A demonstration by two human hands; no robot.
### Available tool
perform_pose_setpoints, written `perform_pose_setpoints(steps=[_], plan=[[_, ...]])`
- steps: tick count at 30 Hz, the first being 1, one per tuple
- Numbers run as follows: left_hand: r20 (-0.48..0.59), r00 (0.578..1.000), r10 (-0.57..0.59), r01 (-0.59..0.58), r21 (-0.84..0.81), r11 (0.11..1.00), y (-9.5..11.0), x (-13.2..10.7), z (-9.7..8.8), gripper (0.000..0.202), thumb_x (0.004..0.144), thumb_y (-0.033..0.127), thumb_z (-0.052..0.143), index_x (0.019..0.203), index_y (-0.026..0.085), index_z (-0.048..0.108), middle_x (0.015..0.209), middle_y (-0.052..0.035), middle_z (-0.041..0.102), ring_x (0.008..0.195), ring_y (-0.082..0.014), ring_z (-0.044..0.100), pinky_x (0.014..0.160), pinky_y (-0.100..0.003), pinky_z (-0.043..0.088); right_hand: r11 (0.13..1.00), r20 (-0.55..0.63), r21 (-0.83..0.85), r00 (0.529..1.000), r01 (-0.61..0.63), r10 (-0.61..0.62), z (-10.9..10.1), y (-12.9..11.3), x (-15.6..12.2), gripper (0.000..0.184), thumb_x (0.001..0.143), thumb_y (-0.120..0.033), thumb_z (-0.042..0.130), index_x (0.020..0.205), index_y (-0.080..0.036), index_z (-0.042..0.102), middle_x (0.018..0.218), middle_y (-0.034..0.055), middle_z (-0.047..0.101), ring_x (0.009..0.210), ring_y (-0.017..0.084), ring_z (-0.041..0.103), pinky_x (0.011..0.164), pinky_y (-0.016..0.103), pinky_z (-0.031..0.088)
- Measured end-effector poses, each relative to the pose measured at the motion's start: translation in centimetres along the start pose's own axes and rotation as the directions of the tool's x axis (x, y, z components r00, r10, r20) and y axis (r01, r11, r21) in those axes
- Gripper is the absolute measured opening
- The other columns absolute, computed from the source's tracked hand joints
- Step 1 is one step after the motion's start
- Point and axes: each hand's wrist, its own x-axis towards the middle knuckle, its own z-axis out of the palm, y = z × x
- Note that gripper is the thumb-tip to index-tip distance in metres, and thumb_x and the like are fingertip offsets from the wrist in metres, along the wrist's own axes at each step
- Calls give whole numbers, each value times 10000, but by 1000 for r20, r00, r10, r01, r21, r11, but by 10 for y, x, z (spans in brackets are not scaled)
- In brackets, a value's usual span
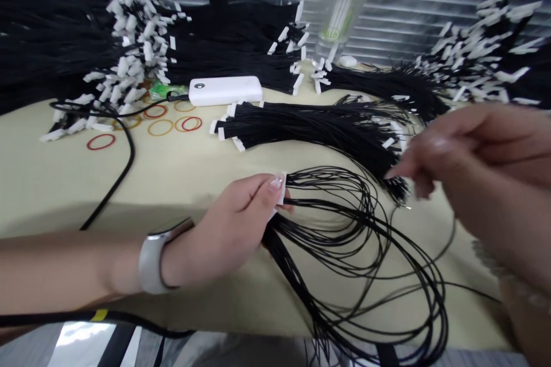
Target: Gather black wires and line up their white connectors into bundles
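My left hand (249, 212), with a grey-banded watch (152, 264) on the wrist, is closed around a bundle of thin black wires (344, 229) by its white connector (282, 188). The wires loop out to the right and hang over the table's front edge. On the right, my right hand (469, 166) is raised above the table, blurred, with thumb and fingertips pinched together. Whatever lies between those fingertips is hidden or too small to name. Just behind it lies a flat bundle of black wires (301, 126) with white connectors at its left end.
A white power bank (226, 90) with a black cable (124, 172) lies near several red and yellow rubber bands (160, 127). Heaps of black wires (241, 40) with white connectors line the back. A clear bottle (344, 11) stands by the window blinds (404, 6).
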Motion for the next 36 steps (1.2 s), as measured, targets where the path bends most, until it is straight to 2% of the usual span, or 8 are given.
perform_pose_setpoints(steps=[3,6,9,15,22,36], plan=[[14,1000,-9,9,7,1000,0,-2,1,356,847,430,299,674,166,464,637,12,492,596,-95,445,558,-194,391,994,147,-49,985,100,-92,17,-19,-3,85,778,-233,519,725,-167,519,627,-5,521,534,52,459,461,166,352],[48,999,-7,4,73,997,0,-3,-2,365,847,433,298,684,163,483,642,13,480,603,-92,442,544,-189,376,978,222,-31,956,205,-193,28,-21,-6,84,798,-191,462,722,-159,480,698,6,509,606,64,447,529,187,354],[93,996,-6,-5,114,993,1,-3,-4,349,853,420,291,691,171,473,649,25,454,610,-84,437,557,-185,368,973,254,-14,942,229,-218,34,-21,-9,97,813,-174,420,724,-156,456,708,6,486,615,66,427,540,193,339],[141,989,36,-52,107,993,4,-4,-2,321,867,381,275,692,177,451,661,31,446,628,-84,420,607,-197,372,963,248,-85,941,256,-229,40,-26,-13,142,826,-206,398,713,-153,466,677,12,472,627,87,417,548,224,317],[150,986,74,-88,84,993,6,-4,-3,303,867,343,298,651,173,425,625,38,416,588,-78,376,576,-190,346,946,260,-125,930,298,-259,42,-27,-14,145,821,-206,400,728,-149,496,677,14,473,629,92,417,548,233,319],[172,979,111,-126,78,989,8,-4,-3,284,870,299,308,641,168,412,612,46,396,569,-70,342,549,-181,316,947,271,-57,917,317,-291,41,-28,-15,128,814,-193,409,732,-146,495,677,16,473,630,92,405,552,234,310]])
